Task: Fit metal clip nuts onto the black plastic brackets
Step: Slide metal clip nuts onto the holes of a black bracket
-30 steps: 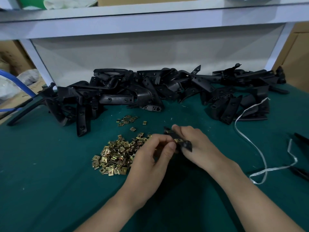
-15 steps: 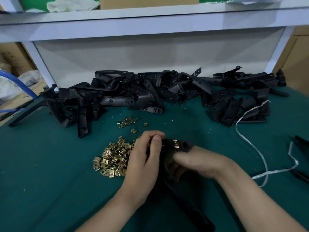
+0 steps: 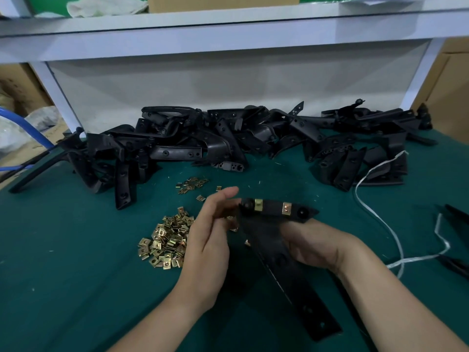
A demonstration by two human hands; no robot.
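My right hand (image 3: 319,246) grips a long black plastic bracket (image 3: 274,240) from below, its head tilted up toward me. Two brass clip nuts (image 3: 258,205) sit on that head, one near each end. My left hand (image 3: 210,235) is beside the bracket's left end with the fingers spread and the thumb up; it touches or nearly touches the bracket edge. A loose pile of brass clip nuts (image 3: 165,243) lies on the green mat just left of my left hand. A smaller scatter of clip nuts (image 3: 191,185) lies further back.
A long heap of black brackets (image 3: 228,141) runs across the back of the green table (image 3: 63,275). A white strap (image 3: 380,224) curls at the right, next to black parts (image 3: 456,217) at the right edge. A white shelf frame (image 3: 228,34) stands behind.
The bracket has been turned and raised, so its head with two clip nuts now faces up. My left hand has opened and drawn slightly off the bracket's end.
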